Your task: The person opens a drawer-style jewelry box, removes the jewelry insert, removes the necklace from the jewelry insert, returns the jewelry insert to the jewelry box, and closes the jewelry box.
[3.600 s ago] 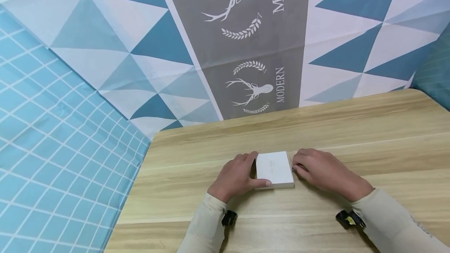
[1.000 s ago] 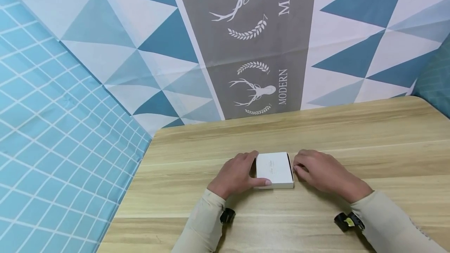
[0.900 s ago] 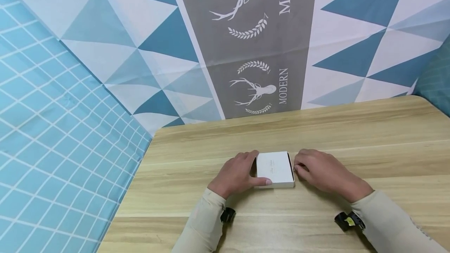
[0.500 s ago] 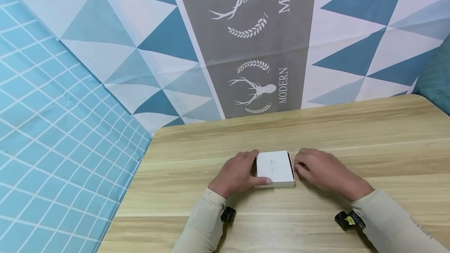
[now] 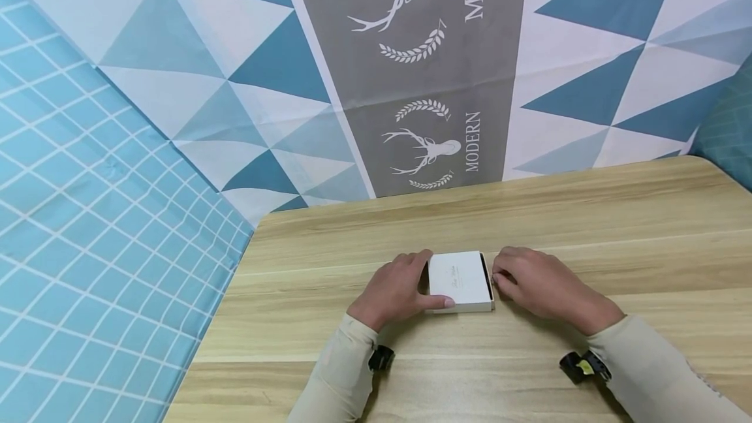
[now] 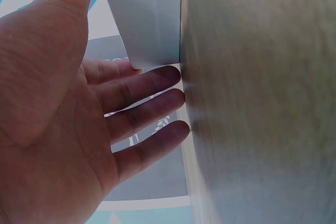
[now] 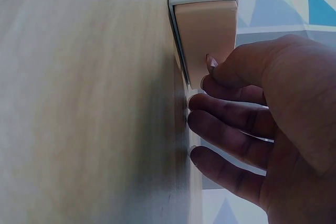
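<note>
A flat white box (image 5: 459,276) with faint lettering lies on the table. It is a sleeve with an inner drawer (image 7: 205,32), whose pale end sticks out a little on the right, leaving a dark slit. My left hand (image 5: 392,292) grips the sleeve from the left, thumb along the near side and index finger at the far side; the other fingers extend past the box (image 6: 152,19) in the left wrist view. At the drawer's end, my right hand (image 5: 539,284) pinches with thumb and index finger; what lies between these fingertips is hidden.
The wood-grain table (image 5: 329,247) stretches around the box, with rounded far corners. A patterned cloth (image 5: 429,83) hangs behind it, and a blue checked cloth (image 5: 106,214) hangs along the left. Each wrist wears a black strap device (image 5: 584,368).
Since the oldest frame, the drawer has slid slightly to the right, widening the dark slit. My right hand has shifted slightly right with it; the left hand keeps its grip on the sleeve.
</note>
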### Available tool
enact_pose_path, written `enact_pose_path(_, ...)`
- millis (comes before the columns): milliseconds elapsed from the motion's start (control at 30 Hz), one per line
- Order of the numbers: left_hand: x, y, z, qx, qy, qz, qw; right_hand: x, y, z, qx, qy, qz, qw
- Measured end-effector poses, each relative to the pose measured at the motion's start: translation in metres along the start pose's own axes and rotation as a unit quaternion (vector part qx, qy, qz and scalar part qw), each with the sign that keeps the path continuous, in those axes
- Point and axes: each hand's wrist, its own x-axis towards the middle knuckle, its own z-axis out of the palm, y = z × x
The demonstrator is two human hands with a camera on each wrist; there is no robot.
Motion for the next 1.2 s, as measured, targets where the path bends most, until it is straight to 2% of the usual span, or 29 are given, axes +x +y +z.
enact_pose_path(1200,0.0011,-0.0002,0.0021,-0.008,0.002,0.002,1.0,0.0011,0.0027,-0.0007,0.01,-0.011,0.02,0.9997)
